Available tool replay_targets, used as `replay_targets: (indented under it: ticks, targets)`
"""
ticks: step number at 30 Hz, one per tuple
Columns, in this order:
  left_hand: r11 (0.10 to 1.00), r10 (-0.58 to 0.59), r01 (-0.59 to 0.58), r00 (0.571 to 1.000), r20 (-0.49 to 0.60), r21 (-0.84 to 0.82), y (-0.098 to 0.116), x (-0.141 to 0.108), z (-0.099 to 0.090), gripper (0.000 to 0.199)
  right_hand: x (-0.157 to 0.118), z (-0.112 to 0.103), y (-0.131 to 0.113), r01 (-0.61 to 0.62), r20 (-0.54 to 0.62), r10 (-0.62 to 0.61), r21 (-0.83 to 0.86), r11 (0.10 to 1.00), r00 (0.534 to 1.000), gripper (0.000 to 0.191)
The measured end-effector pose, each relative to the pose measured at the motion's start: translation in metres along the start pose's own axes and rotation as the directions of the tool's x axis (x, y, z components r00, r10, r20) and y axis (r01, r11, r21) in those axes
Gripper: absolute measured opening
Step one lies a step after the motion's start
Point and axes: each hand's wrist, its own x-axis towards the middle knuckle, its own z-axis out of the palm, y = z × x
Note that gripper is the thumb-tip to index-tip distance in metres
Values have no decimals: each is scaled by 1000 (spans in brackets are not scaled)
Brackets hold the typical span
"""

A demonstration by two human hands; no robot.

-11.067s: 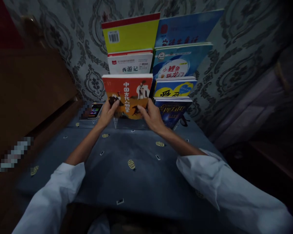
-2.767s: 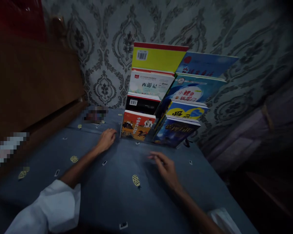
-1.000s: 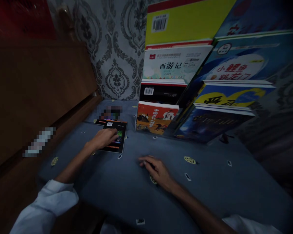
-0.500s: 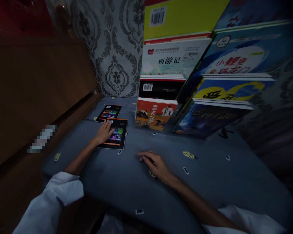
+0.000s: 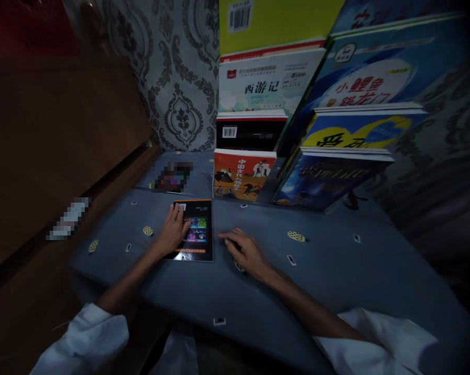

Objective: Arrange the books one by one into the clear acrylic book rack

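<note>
Your left hand (image 5: 172, 233) rests spread on the glossy black rectangular book (image 5: 199, 232), flat in front of the upright orange-red paperback (image 5: 244, 177); your right hand (image 5: 247, 253), half-curled, seemingly empty, is nearer you than that paperback. Likely light, bendy, slippery: pinch the book's right edge.

Here's the left hand (image 5: 173, 229), palm down on a black book (image 5: 198, 234) that lies flat towards the left of the bench (image 5: 258, 307), fingers reaching up beside its barcode. Just off the book's right side, the right hand (image 5: 245, 252), holding nothing, fingers loosely bent! Along the back edge, two columns of upright books: an orange book (image 5: 244, 177) fronts the left one, a dark blue book (image 5: 332, 179) the right. And by the back left corner, a pixelated item (image 5: 172, 176), details hidden.
</note>
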Motion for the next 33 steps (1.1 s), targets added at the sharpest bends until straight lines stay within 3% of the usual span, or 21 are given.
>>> replay_targets:
  ticks: [5,8,13,17,22,33]
  targets:
    - [990,64,-67,998,-24,-126,49,-42,-2,62,0,1,3,28,-66,-35,-93,995,997,27]
    - [981,114,-116,993,-20,-159,61,-52,-12,59,-2,3,8,2,-77,-15,-163,987,997,29]
    - [977,151,-151,988,-9,-149,46,-38,-27,45,-5,6,13,-81,-141,39,-306,948,989,29]
    - [978,171,-176,984,-49,-116,40,-24,-24,42,-5,4,13,-110,-141,64,-346,932,988,30]
    - [977,180,-190,979,-92,-102,48,-18,-15,40,-3,0,15,-91,-152,47,-299,950,987,30]
    - [950,273,-276,961,-38,-147,74,-3,-1,42,0,-5,17,-93,-169,57,-212,973,984,34]
